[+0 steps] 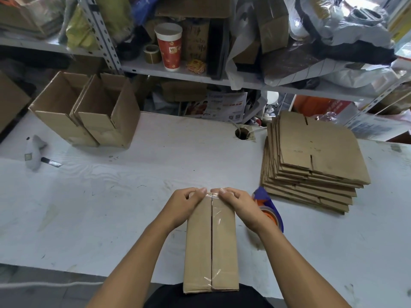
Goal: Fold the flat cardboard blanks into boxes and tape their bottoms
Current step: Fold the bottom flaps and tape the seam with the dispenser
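A folded cardboard box [222,245] stands bottom-up at the table's front edge, with clear tape running along its middle seam. My left hand [184,205] grips the box's far left corner, thumb on top beside the tape. My right hand [238,203] grips the far right corner, thumb pressing the tape end over the far edge. A blue and orange tape dispenser [270,210] lies on the table just right of my right wrist. A stack of flat cardboard blanks [315,158] sits at the right.
Two finished open boxes [89,112] stand at the back left of the white table [133,185]. A grey tool [33,152] lies at the far left. A round cable hole [242,133] is in the table's back. Cluttered shelves with a red cup [170,46] rise behind.
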